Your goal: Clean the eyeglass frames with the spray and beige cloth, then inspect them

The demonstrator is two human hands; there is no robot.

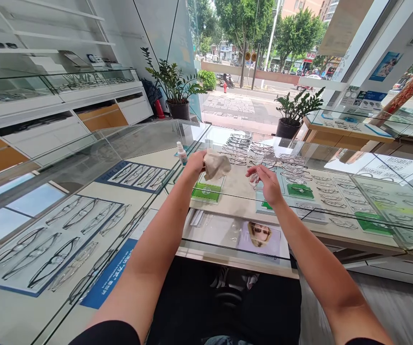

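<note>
My left hand (196,162) is closed around a crumpled beige cloth (218,165), held above the glass counter. To its right, my right hand (269,183) pinches a pair of glasses (253,180) with a thin, light frame; the fingers cover part of it. Cloth and glasses are apart from each other. Just beyond my left wrist stands a small white spray bottle (181,154) on the counter. Under the glass below my left hand lies a green and white card (206,190).
The glass display counter (120,143) holds rows of glasses on trays (80,215) to the left and more frames (330,196) to the right. A drawer-like shelf in front contains a picture card (260,237). Potted plants (179,103) stand by the window.
</note>
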